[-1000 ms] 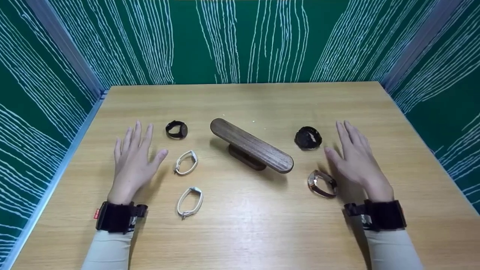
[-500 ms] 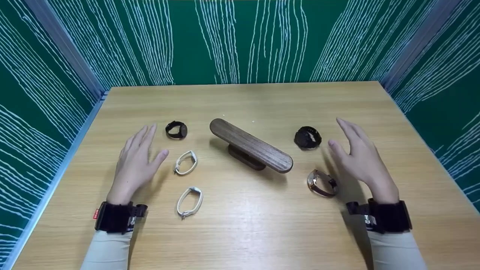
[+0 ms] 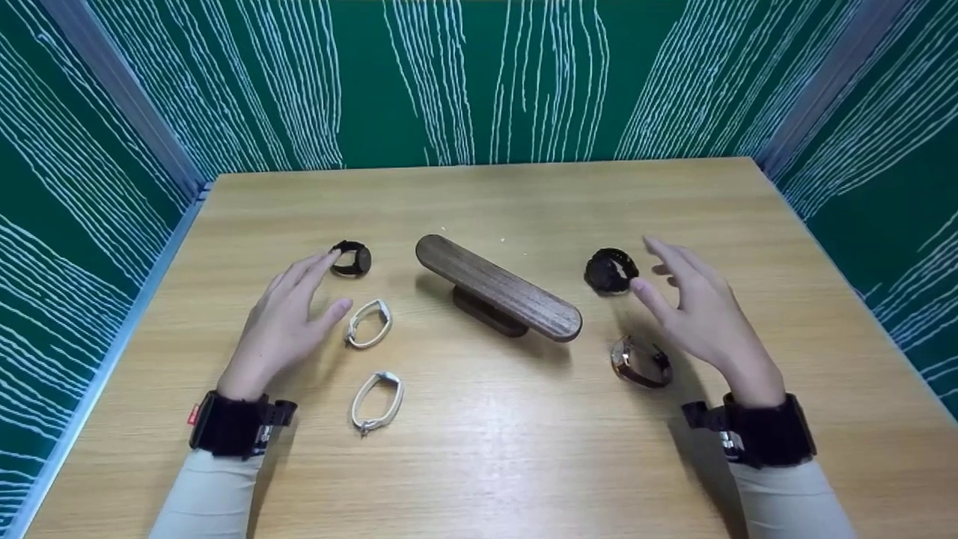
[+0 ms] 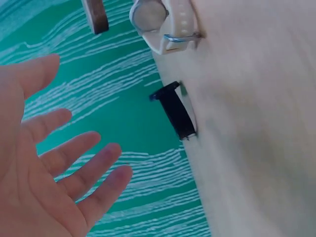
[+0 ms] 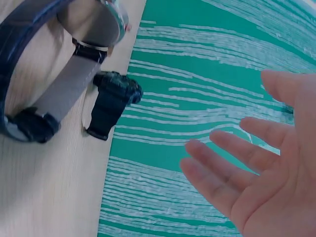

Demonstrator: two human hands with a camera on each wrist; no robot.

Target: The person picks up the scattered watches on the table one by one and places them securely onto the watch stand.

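My left hand (image 3: 288, 322) hovers over the table's left side, fingers extended and thumb apart, holding nothing. Its fingertips overlap the edge of a small black watch (image 3: 362, 260) in the head view; the left wrist view shows a gap between them. Right of the thumb lies a white-strapped watch (image 3: 386, 311), and nearer me a second white-strapped watch (image 3: 356, 408). My right hand (image 3: 703, 322), also holding nothing, hovers with relaxed fingers beside a chunky black watch (image 3: 602, 272). Below its thumb, a dark-strapped watch with a gold-coloured case (image 3: 620, 358) lies on its side.
A dark wooden stand (image 3: 498, 288), a rounded bar on a small base, sits diagonally mid-table between the hands. Green panels with white streaks (image 3: 479, 82) enclose the back and sides of the wooden table (image 3: 479, 464).
My left hand has shifted right and forward, toward the small black watch. My right hand moved slightly right, then left toward the chunky black watch, its fingers bending a little. The watches and stand stay put.
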